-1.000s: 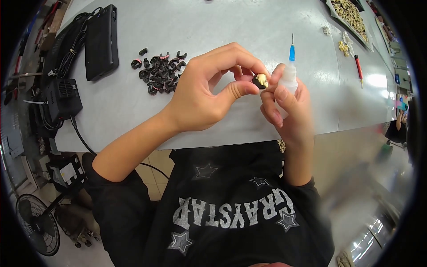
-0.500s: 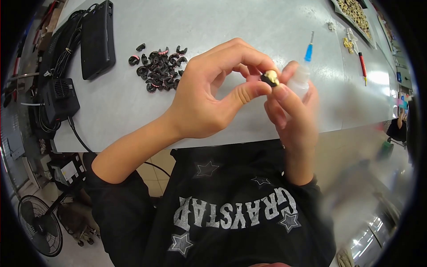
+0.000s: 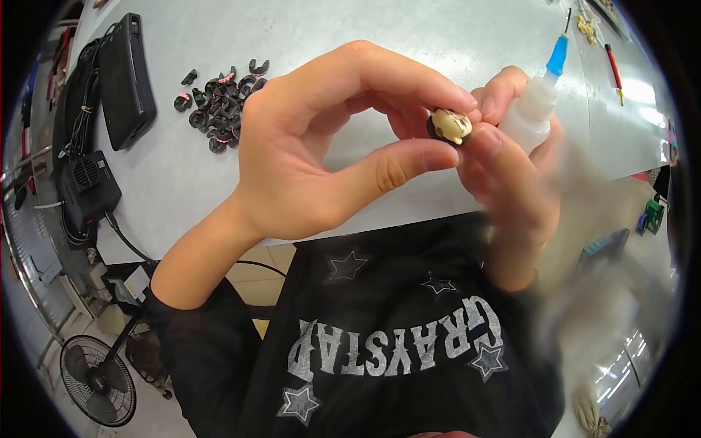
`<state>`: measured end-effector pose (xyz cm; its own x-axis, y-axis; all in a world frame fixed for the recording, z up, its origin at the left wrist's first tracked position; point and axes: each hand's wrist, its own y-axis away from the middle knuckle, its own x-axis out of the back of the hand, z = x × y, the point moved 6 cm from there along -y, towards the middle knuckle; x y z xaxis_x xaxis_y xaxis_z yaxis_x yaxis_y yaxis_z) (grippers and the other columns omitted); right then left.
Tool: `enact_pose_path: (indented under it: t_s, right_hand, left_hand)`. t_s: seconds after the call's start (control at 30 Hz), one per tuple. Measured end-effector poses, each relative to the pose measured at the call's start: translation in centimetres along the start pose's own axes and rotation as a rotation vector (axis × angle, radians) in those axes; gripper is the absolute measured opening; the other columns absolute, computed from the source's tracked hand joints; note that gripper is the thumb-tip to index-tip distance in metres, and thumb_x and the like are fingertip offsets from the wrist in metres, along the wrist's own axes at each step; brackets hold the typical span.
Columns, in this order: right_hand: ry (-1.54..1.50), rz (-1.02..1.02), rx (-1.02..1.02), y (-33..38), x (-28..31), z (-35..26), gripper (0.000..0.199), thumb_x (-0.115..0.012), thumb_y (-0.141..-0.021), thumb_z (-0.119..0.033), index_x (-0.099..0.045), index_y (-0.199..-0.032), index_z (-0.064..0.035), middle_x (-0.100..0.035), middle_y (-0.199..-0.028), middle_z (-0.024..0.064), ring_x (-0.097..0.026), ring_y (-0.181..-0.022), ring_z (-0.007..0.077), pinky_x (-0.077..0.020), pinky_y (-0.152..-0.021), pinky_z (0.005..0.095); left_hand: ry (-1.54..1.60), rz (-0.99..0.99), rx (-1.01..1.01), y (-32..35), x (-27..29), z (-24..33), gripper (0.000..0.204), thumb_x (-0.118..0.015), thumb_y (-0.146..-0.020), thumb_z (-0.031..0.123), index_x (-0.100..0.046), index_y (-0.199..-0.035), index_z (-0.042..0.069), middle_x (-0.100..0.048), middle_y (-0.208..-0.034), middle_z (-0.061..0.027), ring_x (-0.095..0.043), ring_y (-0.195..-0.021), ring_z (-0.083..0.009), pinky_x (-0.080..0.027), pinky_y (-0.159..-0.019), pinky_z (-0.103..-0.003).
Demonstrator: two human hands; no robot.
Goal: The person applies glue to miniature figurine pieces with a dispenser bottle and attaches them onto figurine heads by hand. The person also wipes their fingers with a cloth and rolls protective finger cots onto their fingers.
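Note:
Between the thumb and fingers of my left hand (image 3: 292, 153) is a small cream-and-black piece (image 3: 450, 127), which looks like a tiny figurine head with a black back. The thumb and fingertips of my right hand (image 3: 518, 182) touch its right side. That same hand grips a translucent white squeeze bottle (image 3: 529, 117), topped by a blue needle tip (image 3: 557, 57) that points up and away from the piece. On the table left of my hands lies a loose pile of small curved black pieces (image 3: 219, 109), several with pink edges.
A black flat box (image 3: 130, 82) and coiled cables sit at the table's left, beside a black adapter-like device (image 3: 87, 186). A red pen-like tool (image 3: 613, 69) and small yellow pieces (image 3: 586, 29) lie far right. A fan (image 3: 98, 379) stands lower left.
Both hands come nearer, the right one shifting rightward with the bottle. The small piece has turned, showing more of its cream side. The view has shifted, and the black pile appears further left.

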<state>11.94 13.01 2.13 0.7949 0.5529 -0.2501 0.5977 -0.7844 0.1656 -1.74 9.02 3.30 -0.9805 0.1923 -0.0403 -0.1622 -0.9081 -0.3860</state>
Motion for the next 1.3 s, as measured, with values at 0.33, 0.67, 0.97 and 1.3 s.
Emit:
enact_pose_path:
  t_s: [0.33, 0.67, 0.97, 1.3]
  right_hand:
    - [-0.089, 0.116, 0.121, 0.2, -1.2, 0.9, 0.022, -0.061, -0.08, -0.01, -0.049, -0.097, -0.0008, -0.056, -0.083, 0.0101, -0.043, -0.05, 0.0056, -0.0302, -0.04, 0.018]
    - [-0.346, -0.038, -0.186, -0.3, -1.3, 2.5, 0.029, -0.063, -0.075, -0.014, -0.05, -0.098, -0.0028, -0.056, -0.085, 0.0099, -0.05, -0.062, 0.0092, -0.0368, -0.05, 0.0198]
    - [-0.436, -0.068, -0.193, -0.1, -1.5, 2.8, 0.022, -0.059, -0.067, -0.003, -0.046, -0.083, -0.0084, -0.051, -0.076, 0.0065, -0.05, -0.063, 0.0115, -0.0356, -0.054, 0.0199]
    - [-0.401, -0.065, -0.148, 0.1, -1.3, 3.5, 0.024, -0.056, -0.065, 0.002, -0.038, -0.073, -0.0122, -0.047, -0.069, 0.0048, -0.045, -0.057, 0.0111, -0.0349, -0.05, 0.0211]
  left_hand:
    - [-0.023, 0.153, 0.004, 0.5, 1.3, -1.9, 0.03, -0.066, -0.084, 0.012, -0.049, -0.107, 0.004, -0.064, -0.098, -0.0201, -0.059, -0.083, -0.0182, -0.048, -0.075, -0.03]
    - [-0.241, 0.017, -0.21, -0.2, 0.7, -0.3, 0.022, -0.064, -0.085, 0.015, -0.059, -0.104, 0.005, -0.067, -0.096, -0.0165, -0.053, -0.078, -0.0154, -0.043, -0.067, -0.025]
    - [-0.137, -0.022, -0.198, 0.1, 0.4, -0.4, 0.035, -0.054, -0.07, -0.011, -0.066, -0.099, 0.004, -0.068, -0.094, -0.016, -0.05, -0.07, -0.0148, -0.041, -0.062, -0.022]
    - [-0.162, -0.029, -0.328, 0.2, 0.4, -0.4, 0.052, -0.041, -0.055, -0.018, -0.066, -0.097, 0.0, -0.067, -0.093, -0.016, -0.049, -0.069, -0.0128, -0.039, -0.061, -0.022]
